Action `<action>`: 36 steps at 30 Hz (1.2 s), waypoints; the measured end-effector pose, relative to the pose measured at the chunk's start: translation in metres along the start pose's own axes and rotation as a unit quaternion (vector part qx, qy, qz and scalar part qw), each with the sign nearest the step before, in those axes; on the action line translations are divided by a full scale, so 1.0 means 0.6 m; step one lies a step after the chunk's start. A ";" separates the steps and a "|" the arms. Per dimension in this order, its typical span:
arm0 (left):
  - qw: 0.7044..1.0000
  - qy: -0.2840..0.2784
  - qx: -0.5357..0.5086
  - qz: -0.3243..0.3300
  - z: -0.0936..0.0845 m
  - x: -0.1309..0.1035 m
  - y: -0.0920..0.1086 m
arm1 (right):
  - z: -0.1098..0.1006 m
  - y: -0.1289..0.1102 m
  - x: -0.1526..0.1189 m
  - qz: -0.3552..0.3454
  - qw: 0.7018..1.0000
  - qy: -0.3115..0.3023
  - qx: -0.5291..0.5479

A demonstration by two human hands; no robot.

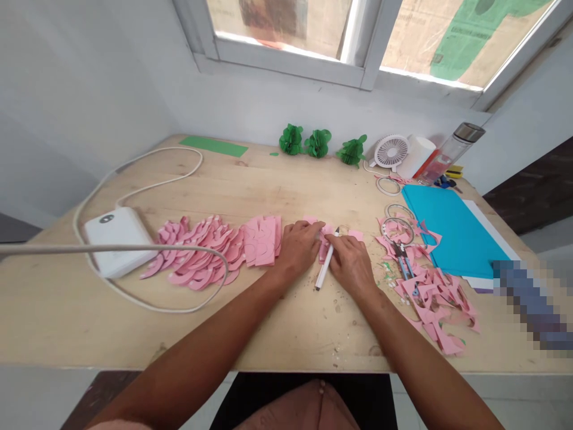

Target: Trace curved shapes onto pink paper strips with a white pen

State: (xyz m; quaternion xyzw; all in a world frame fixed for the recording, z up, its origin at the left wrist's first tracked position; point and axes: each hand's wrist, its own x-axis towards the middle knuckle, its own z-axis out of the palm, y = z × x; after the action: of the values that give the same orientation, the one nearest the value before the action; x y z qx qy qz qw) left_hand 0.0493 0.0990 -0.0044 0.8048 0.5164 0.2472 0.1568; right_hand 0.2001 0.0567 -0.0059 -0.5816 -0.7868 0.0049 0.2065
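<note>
My left hand (302, 246) is closed, its fingertips pressed to small pink paper pieces (323, 249) at the middle of the table. From the right, my right hand (356, 266) meets it with bent fingers. A slim white pen (324, 267) slants along the inner side of that hand, under the forefinger, its dark tip pointing away from me. The fingers partly hide the pink paper. Just left of my left hand lies a stack of pink paper sheets (261, 242) with curved outlines drawn on them. Beside it spreads a heap of cut curved pink pieces (206, 251).
A white power bank (119, 242) and looping cable occupy the left. Pink scraps (441, 304), scissors (405, 263) and tape rolls (397, 230) lie right, near a blue folder (456, 230). Green paper ornaments (317, 143), a small fan (391, 151) and a bottle (452, 154) stand behind.
</note>
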 end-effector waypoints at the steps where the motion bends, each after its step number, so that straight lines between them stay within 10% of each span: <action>1: 1.000 -0.002 0.001 -0.001 0.001 0.000 -0.001 | 0.000 0.000 0.000 -0.001 1.000 -0.001 -0.002; 36: 1.000 0.005 0.004 0.006 0.003 0.002 -0.004 | 0.002 -0.002 -0.002 -0.015 1.000 0.023 -0.003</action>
State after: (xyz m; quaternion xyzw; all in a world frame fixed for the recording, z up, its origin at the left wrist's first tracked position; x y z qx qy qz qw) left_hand 0.0488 0.1012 -0.0066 0.8074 0.5131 0.2503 0.1491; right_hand 0.1992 0.0554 -0.0071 -0.5704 -0.7905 -0.0135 0.2226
